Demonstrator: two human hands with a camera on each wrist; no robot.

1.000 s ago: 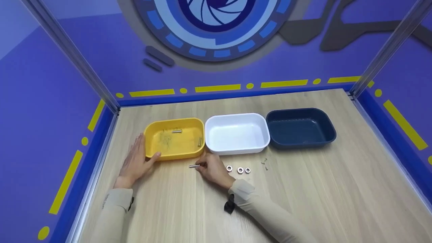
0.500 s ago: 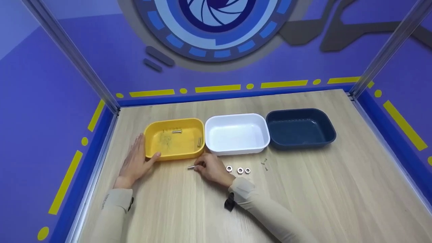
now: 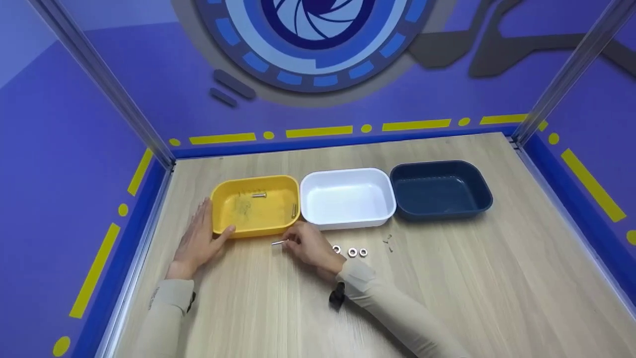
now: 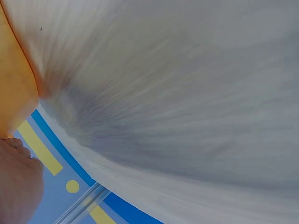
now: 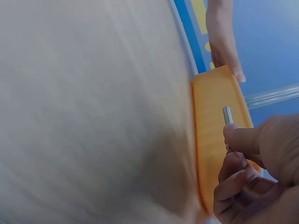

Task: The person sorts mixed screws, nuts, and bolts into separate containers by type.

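Note:
In the head view my right hand [image 3: 310,244] pinches a silver bolt [image 3: 278,242] between thumb and fingers, just in front of the yellow bin [image 3: 256,231]. The right wrist view shows the threaded end of that bolt [image 5: 227,113] sticking out past the thumb; its head is mostly hidden by the fingers. My left hand [image 3: 198,243] rests against the yellow bin's left side, fingers straight, thumb at the front rim. Inside this bin lie two bolts, one near the back [image 3: 259,195] and one by the right wall [image 3: 293,211], with some tiny dark screws.
A white bin [image 3: 348,222] adjoins the yellow one, and a dark blue bin [image 3: 442,215] stands to its right. In front of the white bin lie three nuts [image 3: 352,252] and several tiny screws [image 3: 389,242]. Blue-purple panels [image 3: 124,99] wall the table's back and sides.
My right hand has shifted slightly left and up with the bolt, whose visible end has swung in angle. The left hand stays against the yellow bin.

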